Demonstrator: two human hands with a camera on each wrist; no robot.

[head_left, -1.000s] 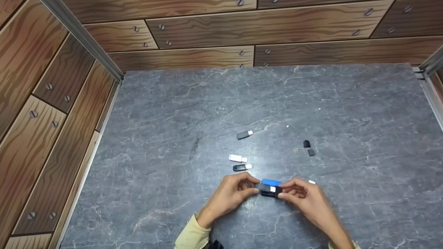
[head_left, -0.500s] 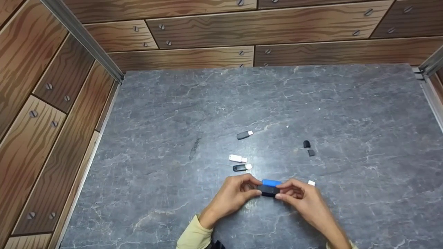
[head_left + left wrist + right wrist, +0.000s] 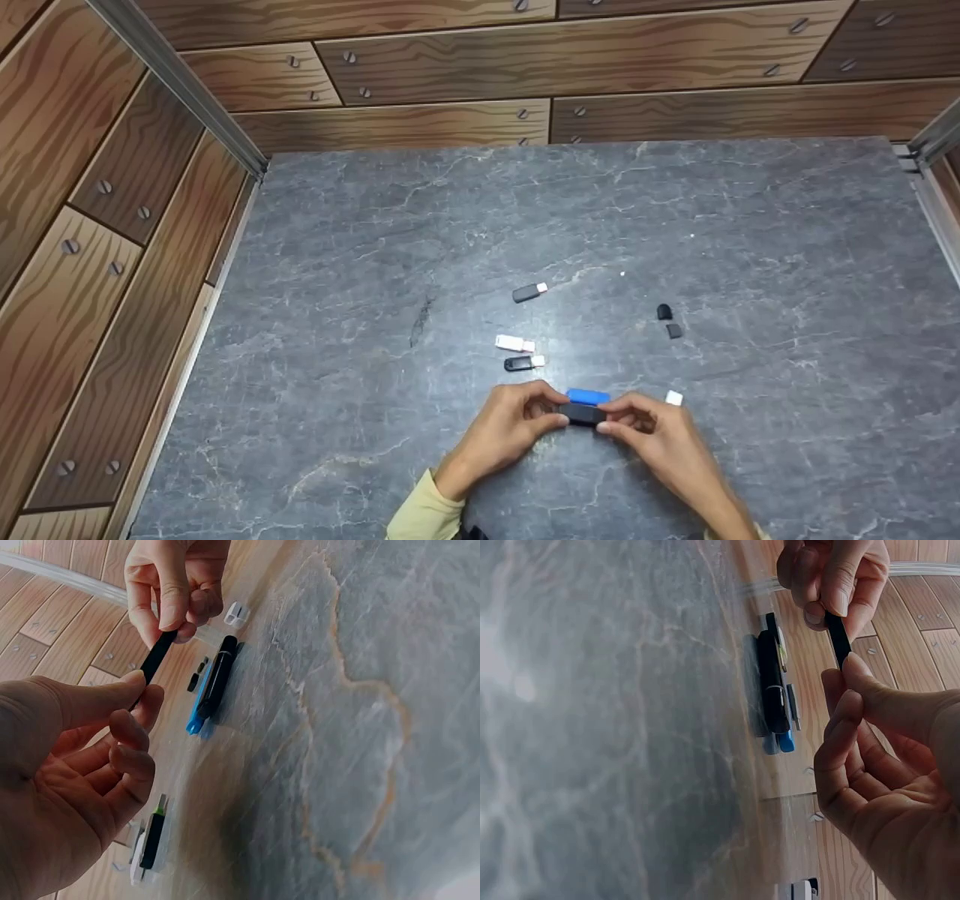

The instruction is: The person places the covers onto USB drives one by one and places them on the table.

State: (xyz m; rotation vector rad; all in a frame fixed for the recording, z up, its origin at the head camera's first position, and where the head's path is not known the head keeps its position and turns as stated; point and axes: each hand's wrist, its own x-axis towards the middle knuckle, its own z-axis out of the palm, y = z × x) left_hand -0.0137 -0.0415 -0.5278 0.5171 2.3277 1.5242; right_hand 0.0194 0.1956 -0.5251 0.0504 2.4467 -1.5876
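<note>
Above the table, a black USB flash drive (image 3: 583, 415) is held level between both hands, its metal plug covered by the cap. My left hand (image 3: 504, 426) pinches one end between thumb and forefinger. The other end, the cap side, is pinched by my right hand (image 3: 664, 435). In the left wrist view the held drive (image 3: 156, 658) is a thin dark bar spanning the fingertips. Below it on the table lie a blue USB drive (image 3: 589, 396) and another black USB drive (image 3: 217, 679), side by side; the held one hides that black drive in the head view.
Left of centre lie three uncapped USB drives: dark grey (image 3: 526, 294), white (image 3: 513, 343) and black (image 3: 519, 364). Two small black caps (image 3: 664, 312) sit to the right. A white cap (image 3: 673, 398) is just behind the right hand. Wood-patterned walls (image 3: 435, 60) border the grey marbled table (image 3: 337, 247).
One second ago the drive's metal plug showed, with the cap apart in my right hand. The two parts have since come together, covering the plug. Both hands have stayed nearly still since.
</note>
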